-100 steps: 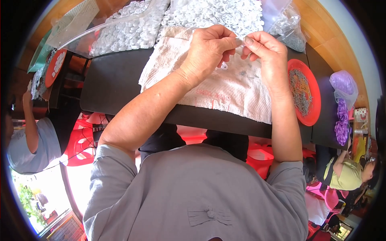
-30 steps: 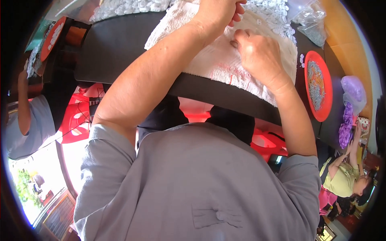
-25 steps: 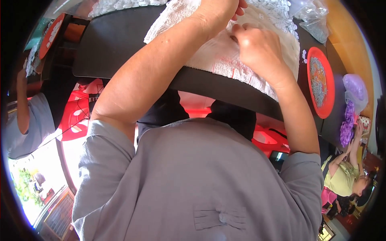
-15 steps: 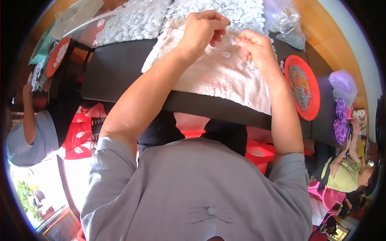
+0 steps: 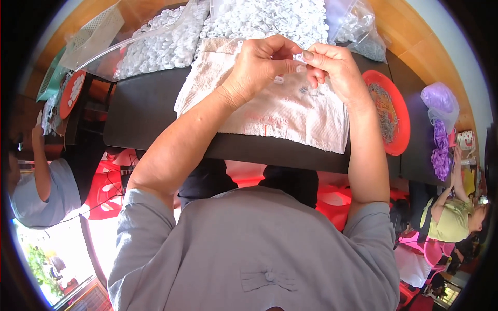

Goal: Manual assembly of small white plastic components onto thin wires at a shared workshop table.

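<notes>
Above the pale towel, my left hand and my right hand meet fingertip to fingertip. Between them is a small white plastic piece, which the left thumb and fingers pinch. My right thumb and forefinger press together at the same piece; whether they also hold a tiny part cannot be made out. A second white piece shows just below my left fingers, over the towel. Several thin metal pins lie on the towel under my right hand.
Beyond the towel spreads a heap of white plastic pieces, with more in a clear bag to its left. A red dish of metal pins stands at the right. A clear bag sits behind it. Other people are seated at both sides.
My hands, apart before, have come together at the white piece. The view has shifted a little, so the table and heap appear lower.
</notes>
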Motion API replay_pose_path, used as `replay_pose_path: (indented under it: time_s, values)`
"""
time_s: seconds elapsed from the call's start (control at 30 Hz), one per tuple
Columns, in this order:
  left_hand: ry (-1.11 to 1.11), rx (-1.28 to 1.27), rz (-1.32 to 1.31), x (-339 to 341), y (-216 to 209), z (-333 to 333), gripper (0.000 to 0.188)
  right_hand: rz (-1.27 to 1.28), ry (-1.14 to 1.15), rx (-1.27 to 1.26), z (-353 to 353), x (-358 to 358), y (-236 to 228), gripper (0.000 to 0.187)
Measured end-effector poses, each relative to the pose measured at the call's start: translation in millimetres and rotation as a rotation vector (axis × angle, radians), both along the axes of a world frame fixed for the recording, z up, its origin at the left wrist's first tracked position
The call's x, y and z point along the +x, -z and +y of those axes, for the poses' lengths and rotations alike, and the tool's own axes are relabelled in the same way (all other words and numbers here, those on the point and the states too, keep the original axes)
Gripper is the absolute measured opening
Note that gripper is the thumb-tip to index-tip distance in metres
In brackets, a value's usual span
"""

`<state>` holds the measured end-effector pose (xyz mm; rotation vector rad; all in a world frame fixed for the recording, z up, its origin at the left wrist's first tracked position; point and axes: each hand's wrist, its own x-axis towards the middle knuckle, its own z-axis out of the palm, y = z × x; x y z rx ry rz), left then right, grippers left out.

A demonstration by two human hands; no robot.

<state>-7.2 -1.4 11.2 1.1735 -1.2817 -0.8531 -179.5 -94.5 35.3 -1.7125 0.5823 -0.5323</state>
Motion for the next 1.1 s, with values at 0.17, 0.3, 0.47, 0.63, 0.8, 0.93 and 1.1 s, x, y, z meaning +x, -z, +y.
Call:
replay_pose_path:
  time_s: [0.17, 0.3, 0.47, 0.63, 0.8, 0.93, 1.1]
  values:
    - [-0.011, -0.132, -0.071, -4, 7, 2, 0.02, -0.043, -0.03, 0.071, 1, -2, 1, 0.029]
    - [-0.002, -0.166, -0.1, -5, 5, 7, 0.019, -0.041, -0.053, 0.083, 7, -2, -3, 0.028]
    - [-0.021, -0.136, -0.099, -3, 3, 9, 0.018, -0.054, -0.08, 0.084, 7, 3, 2, 0.026]
    - [-0.31, -0.306, 0.079, -1, -32, 20, 0.014, -0.188, 0.065, 0.016, 2, 9, 5, 0.031]
    - [-0.641, -0.477, -0.208, 24, -115, 43, 0.018, -0.2, 0.271, -0.048, -1, -8, -2, 0.033]
    - [-0.783, -0.387, -0.381, 134, -119, 53, 0.023, -0.298, 0.279, 0.1, 20, 6, -24, 0.021]
    - [-0.867, -0.466, -1.225, 131, -90, 35, 0.022, -0.401, 0.327, 0.058, 17, -4, -26, 0.021]
